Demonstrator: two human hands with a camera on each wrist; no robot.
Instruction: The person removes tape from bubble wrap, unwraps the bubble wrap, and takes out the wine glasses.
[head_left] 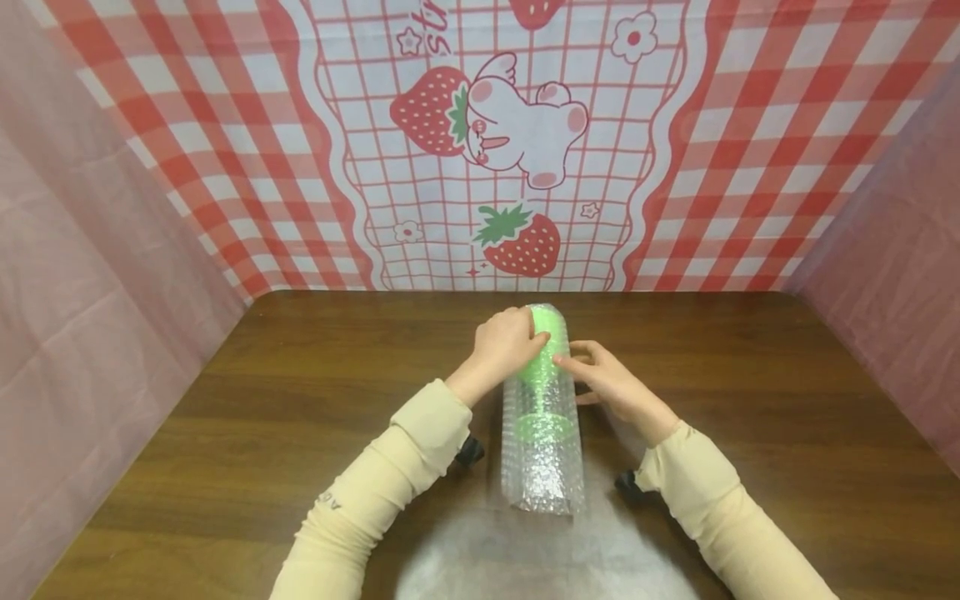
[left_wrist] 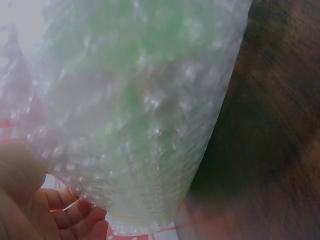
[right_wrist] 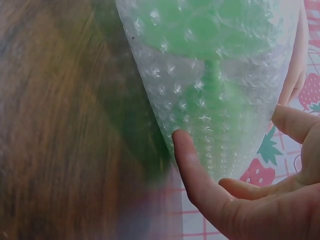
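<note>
A bright green goblet-shaped object (head_left: 542, 367) is inside a sleeve of clear bubble wrap (head_left: 543, 483), its wide end toward the back wall and its disc-shaped end nearer the front. On the wrap's upper left, the left hand (head_left: 506, 342) grips the edge with curled fingers, thumb over the front. The right hand (head_left: 611, 383) touches the right side with spread, relaxed fingers. In the left wrist view, the bent fingers of the left hand (left_wrist: 62, 210) are beside the wrap (left_wrist: 145, 150). The right wrist view has the right hand (right_wrist: 250, 200) with one fingertip against the wrap (right_wrist: 200, 125).
The wooden table (head_left: 300, 375) extends on both sides of the wrapped object. Behind it hangs a red-and-white checked cloth (head_left: 720, 167) with strawberry prints, and pink curtains (head_left: 75, 208) hang at the sides. A bright reflection lies near the table's front.
</note>
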